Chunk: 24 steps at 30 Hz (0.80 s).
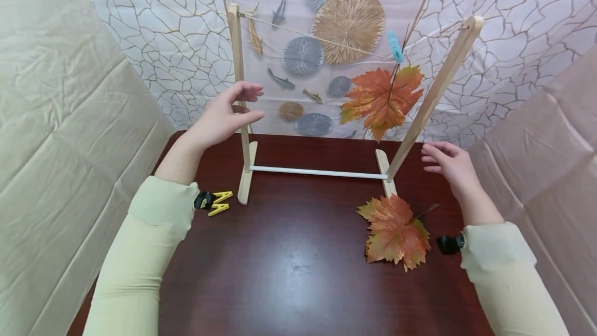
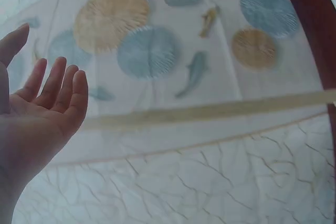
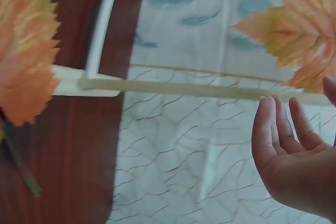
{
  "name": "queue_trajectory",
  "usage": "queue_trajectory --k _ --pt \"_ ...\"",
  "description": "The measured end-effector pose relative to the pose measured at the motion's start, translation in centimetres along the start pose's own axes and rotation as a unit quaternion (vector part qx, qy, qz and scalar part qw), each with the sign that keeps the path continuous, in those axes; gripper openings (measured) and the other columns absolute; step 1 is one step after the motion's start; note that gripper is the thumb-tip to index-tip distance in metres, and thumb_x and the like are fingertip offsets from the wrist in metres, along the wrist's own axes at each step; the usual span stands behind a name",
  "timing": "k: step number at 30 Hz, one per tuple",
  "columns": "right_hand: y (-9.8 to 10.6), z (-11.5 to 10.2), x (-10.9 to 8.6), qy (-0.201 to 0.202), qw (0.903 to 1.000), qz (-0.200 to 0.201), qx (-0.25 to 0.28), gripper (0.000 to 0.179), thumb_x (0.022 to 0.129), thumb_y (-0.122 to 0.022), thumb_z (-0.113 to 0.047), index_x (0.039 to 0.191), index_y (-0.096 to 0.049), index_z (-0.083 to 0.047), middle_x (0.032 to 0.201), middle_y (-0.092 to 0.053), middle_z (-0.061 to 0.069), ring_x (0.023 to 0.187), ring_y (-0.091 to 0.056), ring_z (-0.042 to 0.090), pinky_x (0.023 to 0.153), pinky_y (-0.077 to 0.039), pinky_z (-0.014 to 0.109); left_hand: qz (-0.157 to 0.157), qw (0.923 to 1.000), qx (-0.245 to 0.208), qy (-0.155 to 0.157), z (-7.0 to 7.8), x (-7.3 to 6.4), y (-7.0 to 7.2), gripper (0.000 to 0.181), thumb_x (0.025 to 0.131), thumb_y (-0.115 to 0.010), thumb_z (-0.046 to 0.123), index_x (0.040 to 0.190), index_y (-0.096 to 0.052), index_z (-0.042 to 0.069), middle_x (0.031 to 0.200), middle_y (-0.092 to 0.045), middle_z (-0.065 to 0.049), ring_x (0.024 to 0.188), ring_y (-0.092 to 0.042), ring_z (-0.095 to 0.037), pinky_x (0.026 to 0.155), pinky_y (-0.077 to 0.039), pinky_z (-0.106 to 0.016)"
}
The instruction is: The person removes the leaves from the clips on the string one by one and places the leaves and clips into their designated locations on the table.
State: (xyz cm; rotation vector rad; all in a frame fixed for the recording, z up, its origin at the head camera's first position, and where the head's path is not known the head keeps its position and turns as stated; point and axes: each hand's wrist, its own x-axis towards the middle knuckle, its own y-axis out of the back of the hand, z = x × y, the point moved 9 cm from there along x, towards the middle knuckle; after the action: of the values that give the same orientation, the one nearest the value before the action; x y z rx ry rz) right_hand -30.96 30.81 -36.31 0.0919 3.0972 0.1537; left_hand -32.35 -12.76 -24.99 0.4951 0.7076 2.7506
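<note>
An orange and yellow-green artificial maple leaf [image 1: 382, 98] hangs by its stem from a light-blue clothespin [image 1: 395, 47] on a cord [image 1: 308, 37] strung between two wooden posts. My left hand [image 1: 228, 113] is raised by the left post [image 1: 237, 48], fingers loosely bent, holding nothing. Right of the right post [image 1: 434, 97], my right hand [image 1: 452, 165] hovers with relaxed fingers and nothing in them. Below it, on the table, lies another maple leaf [image 1: 396, 232], which the right wrist view also shows as a leaf [image 3: 23, 51] at its left edge.
Two yellow clothespins [image 1: 220, 203] lie on the dark table [image 1: 280, 253] beside the left sleeve, next to a black wrist device [image 1: 203, 200]. A white rod [image 1: 317, 172] joins the stand's feet. Cloth walls [image 1: 70, 134] surround the table at the sides and back.
</note>
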Motion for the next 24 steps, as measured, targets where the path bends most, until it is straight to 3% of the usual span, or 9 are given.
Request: queue_trajectory --k 7,11,17,21,24 --pt "-1.7 -3.9 0.6 0.046 0.9989 0.000 0.004 0.013 0.089 -0.063 -0.020 0.100 -0.061 -0.013 0.087 -0.064 -0.012 0.073 -0.062 -0.001 0.060 -0.053 0.015 -0.023 0.9993 -0.011 -0.028 3.5 2.3 -2.0 0.049 0.086 -0.066 0.011 0.131 -0.047 0.005 0.132 -0.051 -0.010 0.121 -0.047 -0.021 0.099 -0.043 -0.037" --pt "-2.5 -5.7 1.0 0.060 0.9972 0.008 -0.043 0.022 0.088 -0.064 -0.025 0.104 -0.060 -0.011 0.089 -0.062 -0.014 0.076 -0.061 -0.002 0.062 -0.053 0.015 -0.038 0.9984 -0.013 -0.039 5.0 3.6 -3.2 0.051 0.086 -0.066 0.012 0.132 -0.045 0.006 0.132 -0.051 -0.008 0.120 -0.047 -0.019 0.099 -0.042 -0.034" --pt "-3.4 -7.4 1.4 0.065 0.9889 0.020 -0.132 0.033 0.089 -0.061 -0.036 0.112 -0.058 -0.014 0.090 -0.058 -0.019 0.082 -0.059 -0.002 0.064 -0.053 0.014 -0.057 0.9978 0.009 -0.034 6.0 5.4 -4.5 0.051 0.087 -0.066 0.017 0.133 -0.044 0.009 0.132 -0.051 -0.006 0.121 -0.046 -0.017 0.101 -0.042 -0.033" --pt "-3.8 -8.5 1.6 0.073 0.9889 0.018 -0.128 0.044 0.090 -0.060 -0.033 0.121 -0.053 -0.003 0.092 -0.057 -0.018 0.085 -0.058 0.001 0.064 -0.053 0.014 -0.062 0.9974 0.009 -0.034 6.6 6.3 -5.0 0.053 0.087 -0.066 0.018 0.134 -0.042 0.010 0.133 -0.051 -0.005 0.121 -0.046 -0.016 0.100 -0.042 -0.031" --pt "-3.9 -9.4 1.7 0.079 0.9912 0.020 -0.104 0.043 0.090 -0.061 -0.029 0.121 -0.052 -0.001 0.092 -0.058 -0.017 0.083 -0.059 0.001 0.063 -0.053 0.014 -0.067 0.9972 0.002 -0.033 7.0 6.9 -5.5 0.054 0.087 -0.065 0.017 0.135 -0.041 0.009 0.133 -0.050 -0.006 0.121 -0.045 -0.016 0.101 -0.042 -0.030"
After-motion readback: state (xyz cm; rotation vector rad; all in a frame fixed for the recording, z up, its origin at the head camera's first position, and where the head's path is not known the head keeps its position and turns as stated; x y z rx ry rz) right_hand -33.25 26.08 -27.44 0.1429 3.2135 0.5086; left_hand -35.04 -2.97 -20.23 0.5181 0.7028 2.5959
